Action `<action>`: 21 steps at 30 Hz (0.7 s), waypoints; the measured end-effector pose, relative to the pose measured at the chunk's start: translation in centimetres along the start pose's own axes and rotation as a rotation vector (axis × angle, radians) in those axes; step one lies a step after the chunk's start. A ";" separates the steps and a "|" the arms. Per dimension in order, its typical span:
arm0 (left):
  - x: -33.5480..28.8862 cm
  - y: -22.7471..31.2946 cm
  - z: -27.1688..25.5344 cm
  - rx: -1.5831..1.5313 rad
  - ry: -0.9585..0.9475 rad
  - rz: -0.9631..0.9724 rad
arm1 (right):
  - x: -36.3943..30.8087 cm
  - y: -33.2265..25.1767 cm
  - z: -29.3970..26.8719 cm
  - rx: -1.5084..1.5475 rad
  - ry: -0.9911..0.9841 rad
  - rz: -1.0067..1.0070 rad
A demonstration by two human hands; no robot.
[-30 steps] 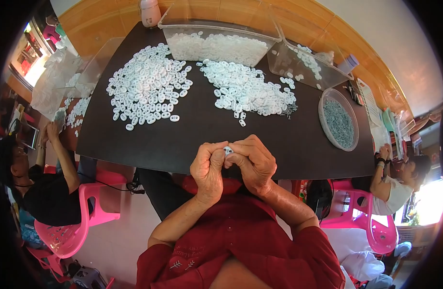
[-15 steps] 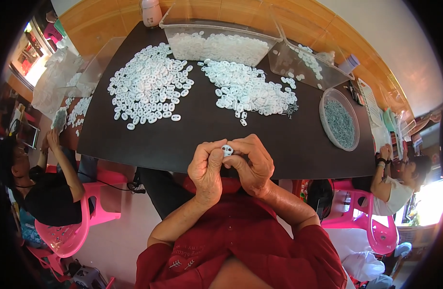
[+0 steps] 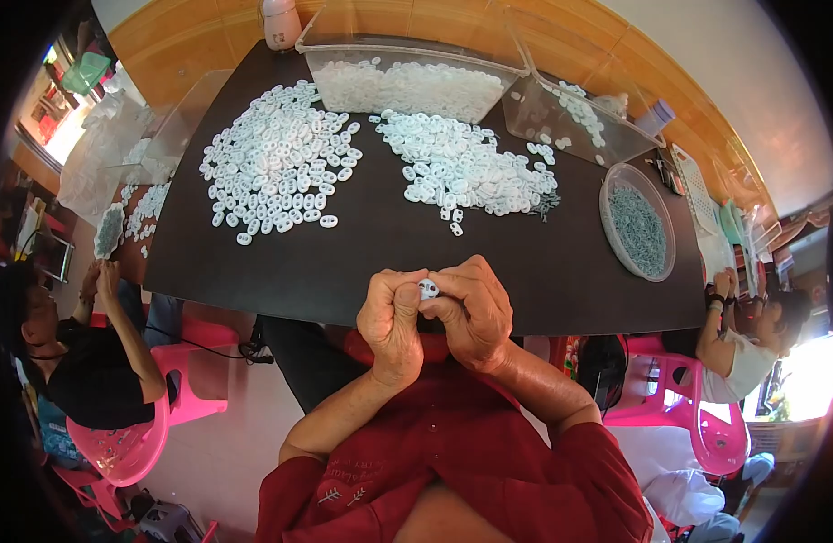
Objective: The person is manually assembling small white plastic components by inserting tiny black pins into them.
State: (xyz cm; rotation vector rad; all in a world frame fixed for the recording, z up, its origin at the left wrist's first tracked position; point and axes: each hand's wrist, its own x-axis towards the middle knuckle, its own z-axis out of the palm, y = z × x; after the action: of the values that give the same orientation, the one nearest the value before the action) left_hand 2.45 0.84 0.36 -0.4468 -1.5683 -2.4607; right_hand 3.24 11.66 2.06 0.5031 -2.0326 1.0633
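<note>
At the near edge of the dark bench (image 3: pixel 344 262), a bare strip lies open before heaps of white pieces (image 3: pixel 281 167). The left hand (image 3: pixel 391 324) and right hand (image 3: pixel 471 312) meet there, fingers (image 3: pixel 442 303) pinching a small white ring-shaped piece (image 3: pixel 427 289) between them.

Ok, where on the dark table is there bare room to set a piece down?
Free: the near strip of the dark table, between the hands and the two heaps, and the patch left of the round tray. Crowded: the left heap, right heap and the clear bins behind.
</note>
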 end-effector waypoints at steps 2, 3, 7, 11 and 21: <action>0.1 -0.1 0.0 0.065 0.006 0.056 | 0.1 -0.1 0.0 -0.034 -0.002 -0.045; 0.1 -0.2 0.0 0.129 0.013 0.112 | 0.1 0.0 0.0 -0.034 -0.002 -0.044; -0.2 -1.0 0.3 0.186 0.021 0.156 | -0.4 0.5 -0.1 -0.060 -0.008 -0.099; 0.1 -0.6 0.8 0.097 0.050 0.090 | 0.1 0.7 -0.1 -0.067 -0.002 -0.076; 0.1 -0.2 0.3 0.075 -0.081 -0.245 | 1.4 1.8 -2.7 -0.105 0.039 0.001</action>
State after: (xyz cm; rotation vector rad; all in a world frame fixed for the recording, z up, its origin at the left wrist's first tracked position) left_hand 2.31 1.18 0.34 -0.3657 -1.8417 -2.5768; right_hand 2.41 14.92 3.17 0.4236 -2.0423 0.9538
